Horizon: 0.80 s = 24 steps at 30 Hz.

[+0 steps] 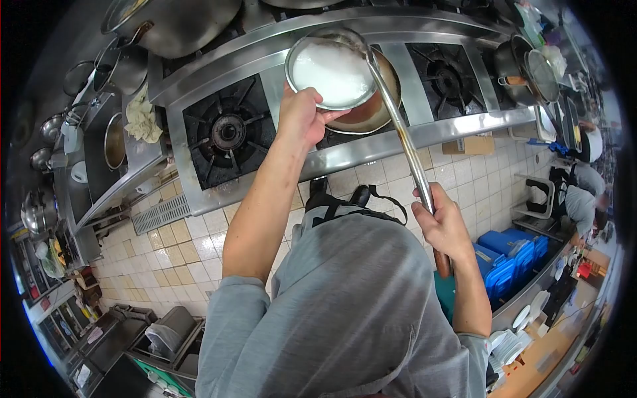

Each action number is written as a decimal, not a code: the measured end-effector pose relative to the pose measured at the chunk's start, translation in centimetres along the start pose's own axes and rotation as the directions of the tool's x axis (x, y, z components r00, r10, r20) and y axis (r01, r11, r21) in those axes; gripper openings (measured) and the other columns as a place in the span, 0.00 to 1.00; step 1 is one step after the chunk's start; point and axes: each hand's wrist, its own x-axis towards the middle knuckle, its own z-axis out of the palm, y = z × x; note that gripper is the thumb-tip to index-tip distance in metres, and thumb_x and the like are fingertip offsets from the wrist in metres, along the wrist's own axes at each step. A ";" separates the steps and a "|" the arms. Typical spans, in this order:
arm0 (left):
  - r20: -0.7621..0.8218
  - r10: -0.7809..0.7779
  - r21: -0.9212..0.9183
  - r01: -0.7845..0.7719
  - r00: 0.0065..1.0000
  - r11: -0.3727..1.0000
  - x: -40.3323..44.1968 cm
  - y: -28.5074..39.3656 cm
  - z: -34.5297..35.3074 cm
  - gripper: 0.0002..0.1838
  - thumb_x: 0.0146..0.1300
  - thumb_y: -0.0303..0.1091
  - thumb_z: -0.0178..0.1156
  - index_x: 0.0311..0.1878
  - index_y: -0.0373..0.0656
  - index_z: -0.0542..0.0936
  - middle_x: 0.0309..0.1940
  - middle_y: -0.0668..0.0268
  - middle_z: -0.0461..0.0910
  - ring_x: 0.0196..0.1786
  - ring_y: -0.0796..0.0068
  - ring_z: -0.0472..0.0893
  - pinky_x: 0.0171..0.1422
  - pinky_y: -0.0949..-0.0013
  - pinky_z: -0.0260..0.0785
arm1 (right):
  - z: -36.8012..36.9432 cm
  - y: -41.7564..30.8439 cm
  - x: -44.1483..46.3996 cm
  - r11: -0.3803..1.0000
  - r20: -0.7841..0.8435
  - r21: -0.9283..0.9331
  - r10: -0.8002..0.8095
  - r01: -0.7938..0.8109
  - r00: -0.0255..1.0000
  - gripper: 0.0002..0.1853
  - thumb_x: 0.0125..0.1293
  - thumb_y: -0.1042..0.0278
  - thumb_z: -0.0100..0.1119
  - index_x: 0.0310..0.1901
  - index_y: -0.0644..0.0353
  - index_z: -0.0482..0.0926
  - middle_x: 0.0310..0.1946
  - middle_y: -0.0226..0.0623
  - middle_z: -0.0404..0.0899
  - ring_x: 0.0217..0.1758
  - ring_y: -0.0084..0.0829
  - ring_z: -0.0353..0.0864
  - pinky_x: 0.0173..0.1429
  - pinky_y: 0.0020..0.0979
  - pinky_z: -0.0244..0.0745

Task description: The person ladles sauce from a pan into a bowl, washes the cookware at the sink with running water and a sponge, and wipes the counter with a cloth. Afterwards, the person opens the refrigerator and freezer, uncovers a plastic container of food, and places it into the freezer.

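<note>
My left hand (304, 116) grips the near rim of a round metal bowl (289, 71) with a white substance in it; whether that is liquid or powder I cannot tell. A ladle (398, 126) with a long metal handle and a wooden end is in my right hand (439, 222), fingers wrapped round the handle's lower part. Its far end reaches the bowl's upper right edge, where the ladle's head is hard to make out. Beneath the bowl, partly covered by it, a wide pan (391, 73) with a brownish inside sits on the stove.
Gas burners flank the pan, one on the left (227, 131) and one on the right (446, 78). Pots (179, 26) stand behind and to the left, near a crumpled cloth (142, 118). Blue bins (494, 262) are at the lower right. Another person (580, 205) is at far right.
</note>
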 end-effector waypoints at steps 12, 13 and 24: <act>-0.038 0.091 0.054 -0.089 0.995 0.995 -0.6 0.1 0.2 0.40 0.54 0.12 0.40 0.74 0.41 0.52 0.68 0.41 0.63 0.64 0.32 0.75 0.57 0.30 0.81 | -2.4 1.2 1.3 0.892 -0.107 -0.436 -0.183 0.119 0.977 0.13 0.76 0.63 0.56 0.51 0.63 0.70 0.34 0.59 0.81 0.39 0.64 0.81 0.41 0.56 0.73; -0.027 0.093 0.063 -0.091 0.995 0.994 -0.6 0.1 0.2 0.40 0.54 0.12 0.40 0.74 0.41 0.52 0.68 0.40 0.63 0.64 0.32 0.76 0.57 0.30 0.81 | -2.5 0.8 1.3 0.892 -0.103 -0.435 -0.184 0.122 0.978 0.13 0.76 0.63 0.56 0.51 0.63 0.70 0.34 0.59 0.81 0.39 0.64 0.81 0.41 0.56 0.73; -0.015 0.091 0.090 -0.089 0.996 0.992 -0.3 -0.1 0.1 0.41 0.54 0.13 0.40 0.76 0.41 0.51 0.68 0.40 0.64 0.62 0.32 0.77 0.57 0.32 0.81 | -1.2 -1.4 -0.3 0.942 0.205 0.181 0.244 -0.281 0.948 0.18 0.80 0.52 0.51 0.40 0.60 0.68 0.21 0.29 0.68 0.15 0.21 0.67 0.19 0.29 0.66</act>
